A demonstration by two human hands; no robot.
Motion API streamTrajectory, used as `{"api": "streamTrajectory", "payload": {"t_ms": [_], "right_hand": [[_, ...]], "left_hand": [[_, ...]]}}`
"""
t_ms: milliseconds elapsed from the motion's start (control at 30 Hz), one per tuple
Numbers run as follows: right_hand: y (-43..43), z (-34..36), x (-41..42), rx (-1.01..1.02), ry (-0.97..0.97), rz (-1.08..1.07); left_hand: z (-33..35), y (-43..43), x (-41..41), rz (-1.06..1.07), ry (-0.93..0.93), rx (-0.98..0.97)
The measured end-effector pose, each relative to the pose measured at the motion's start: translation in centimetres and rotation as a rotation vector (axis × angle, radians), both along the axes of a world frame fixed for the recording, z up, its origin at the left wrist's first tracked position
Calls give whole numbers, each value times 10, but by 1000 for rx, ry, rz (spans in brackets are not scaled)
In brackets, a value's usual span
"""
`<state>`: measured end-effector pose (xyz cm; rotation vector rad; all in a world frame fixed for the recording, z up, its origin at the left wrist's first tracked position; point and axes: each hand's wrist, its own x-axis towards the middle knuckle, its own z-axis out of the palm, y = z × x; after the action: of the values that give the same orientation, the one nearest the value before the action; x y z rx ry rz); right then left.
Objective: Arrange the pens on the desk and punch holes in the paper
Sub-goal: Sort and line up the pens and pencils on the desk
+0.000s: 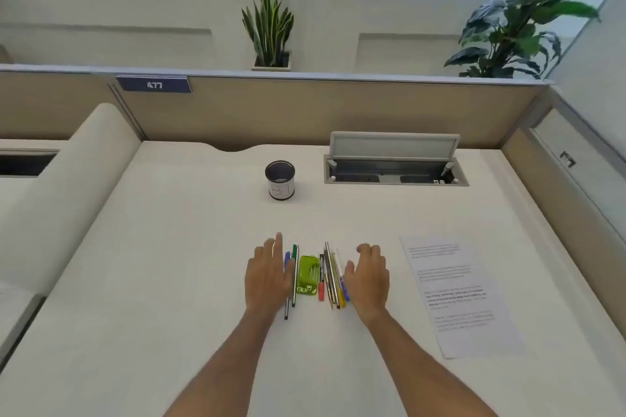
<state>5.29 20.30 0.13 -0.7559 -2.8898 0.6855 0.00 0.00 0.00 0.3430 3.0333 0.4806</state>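
Fingers pressed together, flat left hand at nine and right hand at three corral pens around the green punch.

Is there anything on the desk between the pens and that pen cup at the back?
Nothing visible. The desk is bare between the pens and the pen cup. The green hole punch lies among the pens, between the left hand and the right hand, not toward the cup.
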Motion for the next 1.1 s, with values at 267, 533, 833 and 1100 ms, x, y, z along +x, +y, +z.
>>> {"api": "streamTrajectory", "payload": {"t_ms": [267,533,833,1100], "right_hand": [[-9,-22,5,-301,-69,-179],[-16,-35,3,-292,-110,-188],[-23,-40,1,-277,-152,-185],[-18,-40,-7,-262,-201,-220]], "left_hand": [[-20,-15,8,305,-286,319],[-31,-14,-2,320,-357,367],[-40,-13,-10,333,-373,369],[-42,-8,-10,248,-301,158]]}}
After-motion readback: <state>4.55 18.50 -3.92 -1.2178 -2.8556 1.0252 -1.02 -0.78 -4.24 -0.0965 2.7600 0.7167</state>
